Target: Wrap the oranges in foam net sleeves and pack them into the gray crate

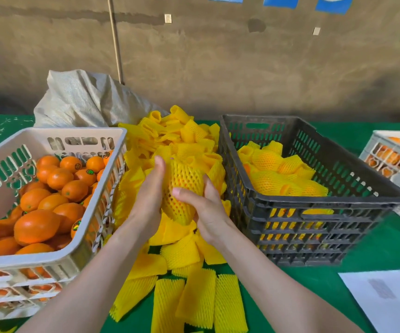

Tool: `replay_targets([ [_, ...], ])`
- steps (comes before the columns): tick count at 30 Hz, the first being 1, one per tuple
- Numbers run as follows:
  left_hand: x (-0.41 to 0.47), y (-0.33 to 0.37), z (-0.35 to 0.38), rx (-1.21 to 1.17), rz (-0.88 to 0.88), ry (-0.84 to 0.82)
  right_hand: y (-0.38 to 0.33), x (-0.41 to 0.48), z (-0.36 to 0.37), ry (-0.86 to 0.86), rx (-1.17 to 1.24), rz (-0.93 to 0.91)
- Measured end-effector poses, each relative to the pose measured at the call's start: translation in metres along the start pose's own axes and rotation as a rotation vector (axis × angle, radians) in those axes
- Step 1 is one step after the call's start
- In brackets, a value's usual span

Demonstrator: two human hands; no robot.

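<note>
Both hands are on one sleeved orange (184,186), held up over the pile of foam net sleeves (170,140) in the middle of the tabletop (374,251).

- Your left hand (149,188): palm flat against the left side of the net, fingers close to straight and pointing up and away from you. It presses rather than grips.
- Your right hand (201,207): thumb lies across the front of the net and the fingers wrap round the lower right side. That's a real grip.
- The net covers the fruit fully, and orange skin shows through the mesh. The loose lower end of the sleeve hangs between your wrists.

The gray crate (314,236) sits just right of the pile, with wrapped oranges (278,169) already in it, stacked towards its left and far side. The white crate (50,258) on your left holds the bare oranges (50,203), some with stickers. Flat sleeves (194,296) lie fanned on the tabletop nearest you.

A gray woven sack (81,99) stands behind the white crate. A second white crate (396,159) with oranges is at the far right edge. A sheet of paper (386,299) lies at lower right; its print is too blurred to read.
</note>
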State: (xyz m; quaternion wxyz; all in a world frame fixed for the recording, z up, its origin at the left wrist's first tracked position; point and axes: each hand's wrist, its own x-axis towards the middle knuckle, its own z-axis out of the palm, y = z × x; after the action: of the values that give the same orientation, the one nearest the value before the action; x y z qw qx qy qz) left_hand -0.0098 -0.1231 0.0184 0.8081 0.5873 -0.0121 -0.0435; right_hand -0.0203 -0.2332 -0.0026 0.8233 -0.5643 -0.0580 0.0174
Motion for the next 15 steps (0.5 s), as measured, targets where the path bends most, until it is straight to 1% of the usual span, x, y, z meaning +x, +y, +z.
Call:
replay_targets([
  [1,0.006,0.002,0.001,-0.1,-0.044,0.009,-0.005,0.001,-0.004,0.019,-0.012,-0.005],
  [2,0.014,0.003,0.002,-0.198,-0.068,0.054,-0.01,0.003,-0.009,0.029,-0.022,-0.007],
  [3,0.021,0.004,0.003,-0.253,-0.076,0.138,-0.015,0.004,-0.014,0.035,-0.041,-0.002],
  [5,0.029,-0.002,0.013,-0.224,-0.077,0.324,-0.025,0.007,-0.026,0.049,-0.1,0.023],
  [6,0.031,-0.007,0.023,-0.165,-0.063,0.366,-0.03,0.009,-0.032,0.064,-0.115,0.032],
  [8,0.035,-0.016,0.047,-0.018,0.019,0.373,-0.041,0.015,-0.047,0.103,-0.101,0.025],
  [10,0.041,-0.023,0.075,0.143,0.172,0.367,-0.055,0.023,-0.065,0.163,-0.064,-0.003],
  [13,0.049,-0.029,0.119,0.439,0.416,0.37,-0.077,0.037,-0.098,0.304,0.034,-0.035],
  [15,0.057,-0.033,0.146,0.611,0.54,0.341,-0.09,0.044,-0.124,0.384,0.069,-0.07],
])
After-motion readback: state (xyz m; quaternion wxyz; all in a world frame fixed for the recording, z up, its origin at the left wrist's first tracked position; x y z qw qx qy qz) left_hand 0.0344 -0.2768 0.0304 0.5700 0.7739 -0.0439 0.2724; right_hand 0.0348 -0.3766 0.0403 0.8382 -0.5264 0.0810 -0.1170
